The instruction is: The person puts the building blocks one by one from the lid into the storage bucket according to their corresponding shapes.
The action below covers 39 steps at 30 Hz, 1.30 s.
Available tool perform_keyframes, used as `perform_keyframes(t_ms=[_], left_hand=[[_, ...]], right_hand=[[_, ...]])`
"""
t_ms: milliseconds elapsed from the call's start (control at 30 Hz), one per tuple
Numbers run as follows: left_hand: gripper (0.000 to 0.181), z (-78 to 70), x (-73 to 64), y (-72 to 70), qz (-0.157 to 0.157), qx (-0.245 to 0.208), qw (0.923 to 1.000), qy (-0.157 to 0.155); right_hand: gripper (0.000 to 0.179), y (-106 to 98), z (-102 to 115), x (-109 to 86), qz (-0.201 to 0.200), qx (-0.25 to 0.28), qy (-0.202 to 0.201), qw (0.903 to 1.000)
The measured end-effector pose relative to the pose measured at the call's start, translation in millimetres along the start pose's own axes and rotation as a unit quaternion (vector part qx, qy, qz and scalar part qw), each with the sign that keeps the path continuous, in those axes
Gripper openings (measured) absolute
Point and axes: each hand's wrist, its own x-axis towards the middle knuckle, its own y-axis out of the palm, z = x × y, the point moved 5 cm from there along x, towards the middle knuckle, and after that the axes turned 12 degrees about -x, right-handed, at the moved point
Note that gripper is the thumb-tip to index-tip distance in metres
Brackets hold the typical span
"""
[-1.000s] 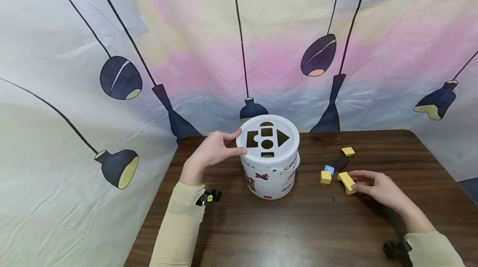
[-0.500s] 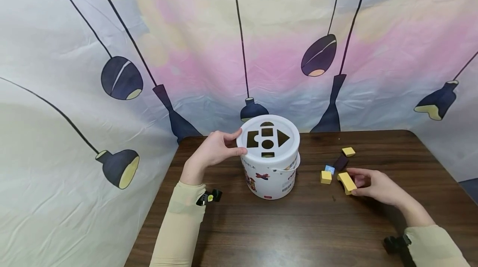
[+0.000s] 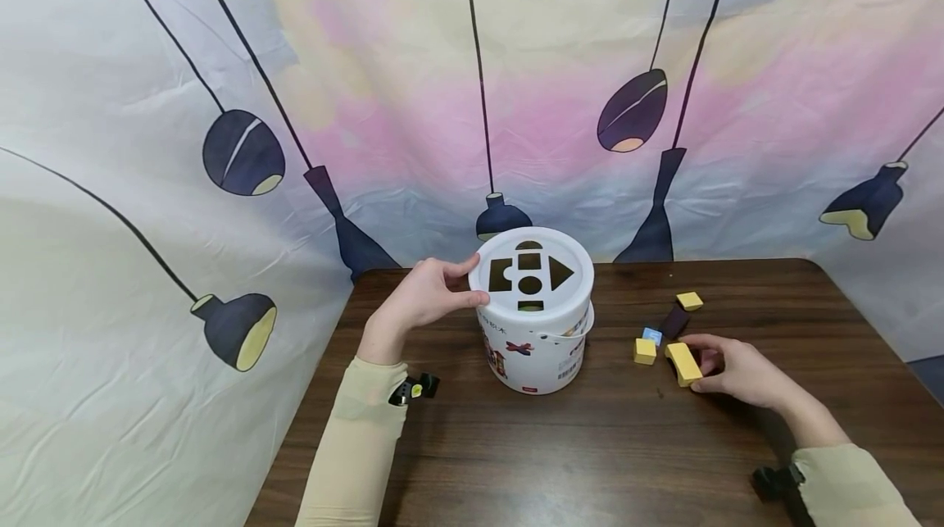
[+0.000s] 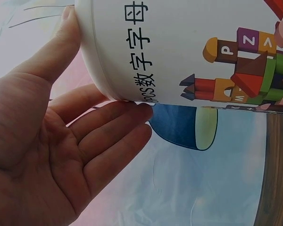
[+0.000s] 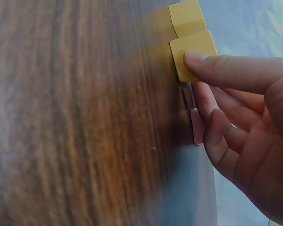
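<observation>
the head view gives the layout: a white bucket [image 3: 534,363] stands upright on the dark wooden table [image 3: 516,453], its lid [image 3: 578,291] on, with cut-out shapes including a triangle, a circle and a half circle. the left hand [image 3: 419,297] holds the bucket at the lid's rim, thumb and index finger set apart along it. only the left wrist view shows the other fingers, stretched out along the bucket's far side, and the printed block castle [image 4: 250,70] in full; the thin handle [image 3: 568,337] shows only from the head.

the right hand [image 3: 745,375] pinches a yellow arch block [image 3: 683,363] at the table, right of the bucket. just beside it are a yellow cube [image 3: 644,352], a blue block [image 3: 652,335] and a dark block [image 3: 674,320], with a flat yellow block [image 3: 689,301] farther back. the right wrist view adds the thumb pressed flat on yellow, and a pinkish patch [image 5: 197,126] by the fingers, perhaps a block's face, too blurred to be sure.
</observation>
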Motion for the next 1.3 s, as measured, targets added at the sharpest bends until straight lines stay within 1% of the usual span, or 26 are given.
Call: perform_keyframes(t_ms=[167, 400, 500, 600, 700, 867, 933, 1100, 1167, 1300], left_hand=[[0.08, 0.7, 0.6, 0.5, 0.002, -0.003, 1.0, 0.002], [0.081, 2.3, 1.7, 0.4, 0.002, -0.002, 1.0, 0.005], [0.081, 2.9, 2.0, 0.3, 0.002, -0.002, 1.0, 0.008], [0.081, 3.1, 1.8, 0.3, 0.002, -0.002, 1.0, 0.007], [0.081, 3.1, 1.3, 0.3, 0.0, -0.002, 1.0, 0.006], [0.081, 3.8, 0.6, 0.6, -0.002, -0.001, 1.0, 0.003], [0.08, 3.6, 0.2, 0.6, -0.001, -0.002, 1.0, 0.003], [0.08, 4.2, 0.7, 0.7, -0.003, 0.001, 1.0, 0.004], [0.08, 4.7, 1.2, 0.7, -0.005, 0.005, 1.0, 0.006], [0.08, 4.8, 1.1, 0.3, -0.008, 0.009, 0.9999, 0.009]], right_hand=[[0.073, -1, -1, -2.0, -0.015, 0.002, 0.006, 0.9999], [0.075, -5, 2, -5.4, -0.025, 0.055, 0.01, 0.9981], [0.075, -8, 5, -5.7, -0.031, 0.062, 0.016, 0.9974], [0.074, -14, 10, -5.8, -0.04, 0.07, 0.014, 0.9966], [0.073, -19, 17, -6.0, -0.052, 0.075, -0.003, 0.9958], [0.072, -28, 30, -5.4, -0.086, 0.07, -0.042, 0.9929], [0.073, -31, 35, -3.6, -0.092, 0.07, -0.046, 0.9922], [0.072, -37, 44, 2.4, -0.091, 0.066, -0.029, 0.9932], [0.069, -40, 49, 4.5, -0.095, 0.061, -0.034, 0.9931], [0.063, -51, 64, 8.3, -0.109, 0.045, -0.058, 0.9913]])
